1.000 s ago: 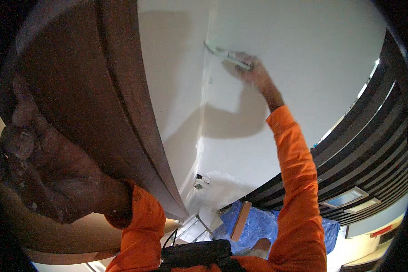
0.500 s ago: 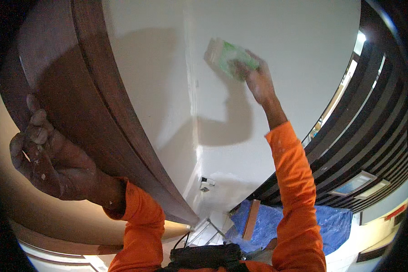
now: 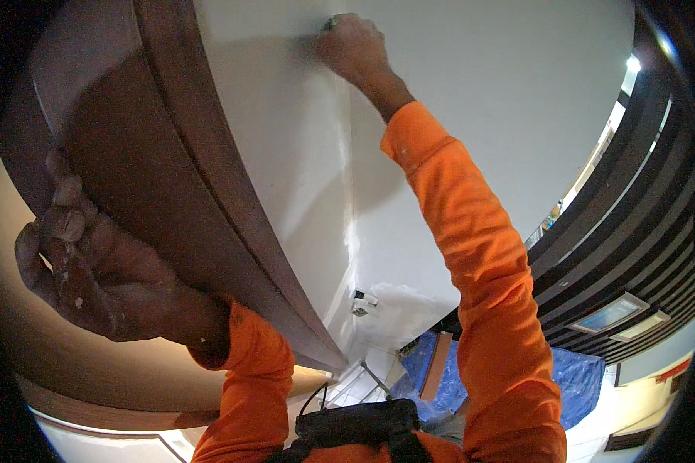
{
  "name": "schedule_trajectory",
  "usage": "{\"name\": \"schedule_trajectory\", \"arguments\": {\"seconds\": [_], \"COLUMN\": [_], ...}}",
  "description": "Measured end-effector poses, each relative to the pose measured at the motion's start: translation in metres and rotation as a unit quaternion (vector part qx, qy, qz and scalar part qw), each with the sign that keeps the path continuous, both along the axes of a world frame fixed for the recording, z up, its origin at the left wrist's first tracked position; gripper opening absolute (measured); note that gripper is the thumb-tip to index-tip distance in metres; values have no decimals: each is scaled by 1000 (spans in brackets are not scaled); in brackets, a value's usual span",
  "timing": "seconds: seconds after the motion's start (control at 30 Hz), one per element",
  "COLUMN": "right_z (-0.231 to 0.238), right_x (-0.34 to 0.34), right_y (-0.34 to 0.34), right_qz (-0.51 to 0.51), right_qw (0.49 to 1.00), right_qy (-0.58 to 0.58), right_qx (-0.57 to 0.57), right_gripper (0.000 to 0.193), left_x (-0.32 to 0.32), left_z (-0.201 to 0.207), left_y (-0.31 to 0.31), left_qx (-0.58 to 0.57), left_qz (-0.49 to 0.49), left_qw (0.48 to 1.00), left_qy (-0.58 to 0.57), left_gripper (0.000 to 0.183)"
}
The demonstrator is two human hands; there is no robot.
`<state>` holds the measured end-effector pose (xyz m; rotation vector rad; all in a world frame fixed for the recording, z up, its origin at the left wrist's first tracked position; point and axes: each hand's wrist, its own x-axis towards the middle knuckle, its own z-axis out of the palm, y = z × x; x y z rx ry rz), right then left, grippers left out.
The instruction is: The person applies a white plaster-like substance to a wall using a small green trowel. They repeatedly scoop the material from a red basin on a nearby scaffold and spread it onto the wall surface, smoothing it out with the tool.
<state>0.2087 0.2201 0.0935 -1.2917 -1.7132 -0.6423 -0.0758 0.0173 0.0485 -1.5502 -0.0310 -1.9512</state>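
Observation:
My right hand is closed high up at the inner corner of the white wall. Its fingers grip a sanding pad, of which only a dark green bit shows past the knuckles; the rest is hidden by the hand. Raised at the left, my left hand has its palm in view and the fingers loosely curled, with a gap beside the thumb. Nothing shows in that palm, and pale flecks dot the skin. Behind it stands a dark brown wooden frame; whether the hand touches it I cannot tell.
Low in the wall corner is a small white socket box. A blue plastic sheet covers part of the floor, with a brown board on it. Dark slatted panelling runs along the right. A black pouch hangs at my front.
My right hand has moved up and left with the sanding pad, from the right-hand wall face to the corner. The pad's green face has turned out of sight. My left hand has barely moved.

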Motion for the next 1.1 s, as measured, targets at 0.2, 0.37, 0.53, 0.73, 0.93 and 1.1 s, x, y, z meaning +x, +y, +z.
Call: {"name": "schedule_trajectory", "arguments": {"seconds": [0.2,0.37,0.53,0.73,0.93,1.1], "right_z": [33,108,82,-56,-150,-86], "right_x": [113,102,99,102,110,101], "right_y": [18,-4,11,2,-13,-55], "right_qz": [389,314,322,277,296,258], "right_qw": [918,947,944,928,942,880], "right_qy": [52,64,44,165,116,343], "right_qx": [-57,27,62,-189,-112,-203], "right_gripper": [39,50,48,35,40,44], "left_x": [5,11,5,-18,8,-11], "left_z": [5,6,7,6,13,4], "left_y": [-10,-8,-8,-14,-11,-18], "left_qx": [-65,-87,-67,-77,-51,-93], "left_qz": [-129,-170,-265,-141,-219,-224], "left_qw": [989,980,961,986,974,970], "left_qy": [-8,-48,-30,34,-7,2], "left_gripper": [34,33,32,34,32,31]}}
